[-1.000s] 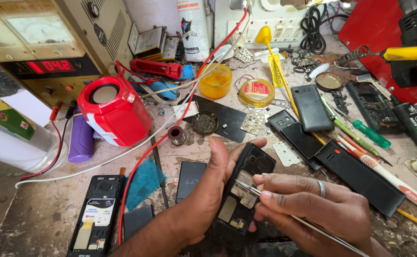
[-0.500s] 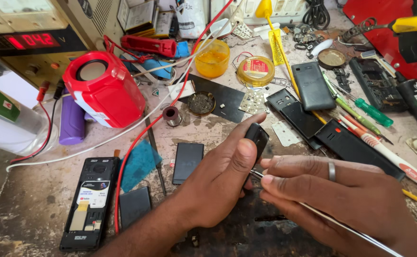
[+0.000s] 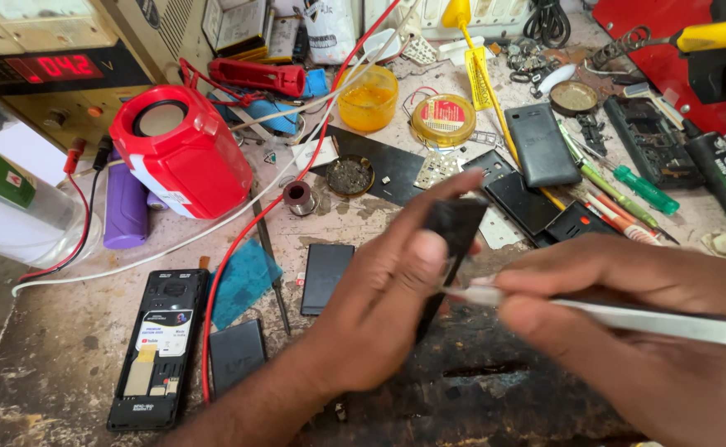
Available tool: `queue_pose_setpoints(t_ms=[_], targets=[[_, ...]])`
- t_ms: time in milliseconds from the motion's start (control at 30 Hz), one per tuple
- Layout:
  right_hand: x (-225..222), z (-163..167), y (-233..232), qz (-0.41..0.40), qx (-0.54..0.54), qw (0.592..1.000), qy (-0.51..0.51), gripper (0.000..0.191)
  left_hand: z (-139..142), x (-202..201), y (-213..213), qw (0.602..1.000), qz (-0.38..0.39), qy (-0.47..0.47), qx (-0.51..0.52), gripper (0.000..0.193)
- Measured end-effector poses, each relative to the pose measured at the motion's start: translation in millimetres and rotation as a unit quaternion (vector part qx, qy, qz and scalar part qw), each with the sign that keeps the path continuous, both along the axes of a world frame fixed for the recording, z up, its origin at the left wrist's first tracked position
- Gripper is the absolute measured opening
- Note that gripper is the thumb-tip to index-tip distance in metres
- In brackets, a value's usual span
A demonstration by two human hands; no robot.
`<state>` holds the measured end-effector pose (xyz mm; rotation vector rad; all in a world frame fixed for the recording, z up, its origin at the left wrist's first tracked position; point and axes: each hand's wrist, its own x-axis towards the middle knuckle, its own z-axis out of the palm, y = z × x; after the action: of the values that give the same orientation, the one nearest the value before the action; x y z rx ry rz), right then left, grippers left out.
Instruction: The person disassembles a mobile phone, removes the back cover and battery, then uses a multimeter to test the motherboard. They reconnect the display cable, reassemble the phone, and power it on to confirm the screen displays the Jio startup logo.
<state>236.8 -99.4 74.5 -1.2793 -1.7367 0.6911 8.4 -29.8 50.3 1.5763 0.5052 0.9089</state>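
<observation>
My left hand [image 3: 379,306] grips a small black phone body [image 3: 454,228], tilted on edge so I mostly see its dark side. My right hand [image 3: 628,306] pinches a thin metal tool [image 3: 628,319], likely tweezers, whose tip [image 3: 454,291] meets the phone near my left thumb. Both hands hover over a dark, scorched patch of the workbench [image 3: 479,381]. What lies inside the phone is hidden by my fingers.
A red speaker [image 3: 185,157], a purple cylinder [image 3: 124,207] and a power supply with a red display [image 3: 56,66] stand at the left. An opened phone [image 3: 157,348], a battery [image 3: 325,277], black covers, screwdrivers [image 3: 628,186], a yellow jar [image 3: 369,99] and red and white wires crowd the bench.
My hands rose closer to the camera and turned the phone from lying open-faced to standing on edge. The tool stays at the phone. The view drifted slightly toward the left.
</observation>
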Motion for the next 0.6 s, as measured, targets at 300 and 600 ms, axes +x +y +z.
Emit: queue_pose_setpoints(t_ms=[300, 600], targets=[[-40, -28, 2, -0.241, 0.157, 0.957, 0.045, 0.020, -23, 6, 13, 0.959, -0.121, -0.186, -0.178, 0.069], [-56, -16, 5, -0.184, 0.210, 0.960, -0.001, 0.020, -24, 9, 6, 0.925, -0.148, -0.236, -0.258, 0.068]])
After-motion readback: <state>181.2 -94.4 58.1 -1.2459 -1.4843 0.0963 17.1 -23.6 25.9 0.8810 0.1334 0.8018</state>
